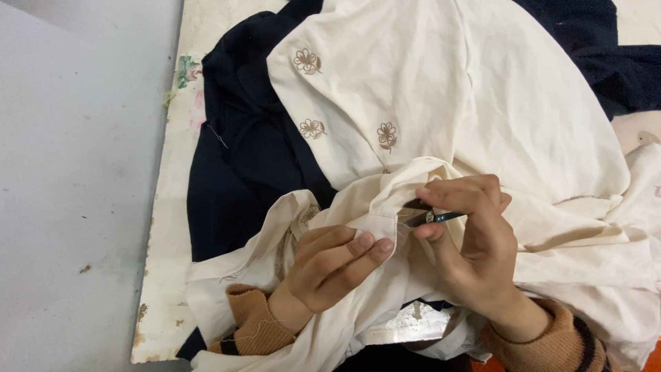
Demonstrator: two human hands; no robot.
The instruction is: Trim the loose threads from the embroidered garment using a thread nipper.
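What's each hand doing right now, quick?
Left hand: closed, pinching a fold of the cream garment.
Right hand: closed on small thread snips, blades at the fabric.

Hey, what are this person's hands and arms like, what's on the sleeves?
Both hands are bare, with no gloves or rings in sight. The left hand comes out of a tan ribbed knit cuff with a dark stripe near its lower edge. The right hand has a matching tan knit sleeve crossed by dark stripes. Fingernails are short and unpainted.
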